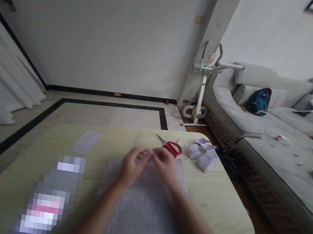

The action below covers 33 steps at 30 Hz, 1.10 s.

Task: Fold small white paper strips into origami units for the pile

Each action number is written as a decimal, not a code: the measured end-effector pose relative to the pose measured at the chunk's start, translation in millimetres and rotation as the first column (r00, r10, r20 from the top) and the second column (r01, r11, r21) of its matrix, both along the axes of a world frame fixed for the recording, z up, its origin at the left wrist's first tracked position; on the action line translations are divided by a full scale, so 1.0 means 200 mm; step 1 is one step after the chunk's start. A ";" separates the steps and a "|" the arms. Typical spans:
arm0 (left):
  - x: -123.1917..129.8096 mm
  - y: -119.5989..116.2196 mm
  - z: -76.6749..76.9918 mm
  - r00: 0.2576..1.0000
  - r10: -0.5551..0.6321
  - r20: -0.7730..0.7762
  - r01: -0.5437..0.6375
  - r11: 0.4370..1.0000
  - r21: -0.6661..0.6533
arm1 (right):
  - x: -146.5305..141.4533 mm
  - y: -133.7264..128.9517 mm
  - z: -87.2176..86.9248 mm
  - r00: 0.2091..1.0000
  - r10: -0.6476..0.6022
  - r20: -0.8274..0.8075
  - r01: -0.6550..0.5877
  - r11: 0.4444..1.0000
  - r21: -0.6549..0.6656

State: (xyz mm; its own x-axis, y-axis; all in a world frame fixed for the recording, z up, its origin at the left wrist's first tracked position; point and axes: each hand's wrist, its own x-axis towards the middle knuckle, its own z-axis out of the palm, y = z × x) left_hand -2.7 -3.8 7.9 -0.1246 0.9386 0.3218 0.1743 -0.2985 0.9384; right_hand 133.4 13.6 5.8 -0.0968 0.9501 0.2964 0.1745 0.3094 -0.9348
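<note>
My left hand [133, 164] and my right hand [164, 162] meet over a large printed sheet of paper [141, 213] on the table. Between their fingertips is a small piece of white paper [148, 153], pinched from both sides and partly hidden by the fingers. Just beyond my right hand lies a pair of scissors [173, 148] with red handles, its blades pointing to the far left. Several folded white paper pieces [207, 160] sit right of the scissors. A flat white paper strip [86, 142] rests at the far left.
The pale wooden table [219, 210] has rounded corners. A blurred-out, pixelated item [50, 199] lies on its left side. Beyond the right edge stands a grey sofa [281, 152] with a dark blue bag [259, 101]. White exercise equipment [202, 88] stands by the wall.
</note>
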 end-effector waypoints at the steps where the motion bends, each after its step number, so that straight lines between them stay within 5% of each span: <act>1: 0.00 0.00 0.00 1.000 0.010 -0.018 -0.010 1.000 0.014 | 0.00 0.00 0.00 1.000 -0.005 -0.011 0.004 1.000 -0.007; 13: -0.01 0.00 0.02 0.983 0.028 -0.183 -0.005 0.992 0.122 | 0.00 0.00 0.01 0.997 -0.060 0.039 0.061 0.998 -0.022; 33: 0.03 -0.02 -0.01 0.988 0.014 -0.152 -0.006 0.999 0.050 | -0.02 -0.01 -0.01 0.993 -0.094 0.072 0.094 0.996 0.003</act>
